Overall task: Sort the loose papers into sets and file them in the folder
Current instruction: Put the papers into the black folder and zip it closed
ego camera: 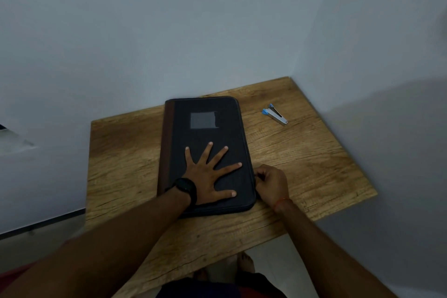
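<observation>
A dark zip folder (212, 133) with a brown spine and a grey label patch lies closed on the wooden table (302, 167). My left hand (208, 174) presses flat on its cover, fingers spread wide, a black watch on the wrist. My right hand (272, 182) is at the folder's right edge near the front corner, fingers curled and pinching something small there, apparently the zip pull. No loose papers are in view.
A small blue and silver stapler (275, 115) lies on the table to the right of the folder, towards the back. Grey walls meet at the table's far right corner. My feet show on the floor below the table's front edge.
</observation>
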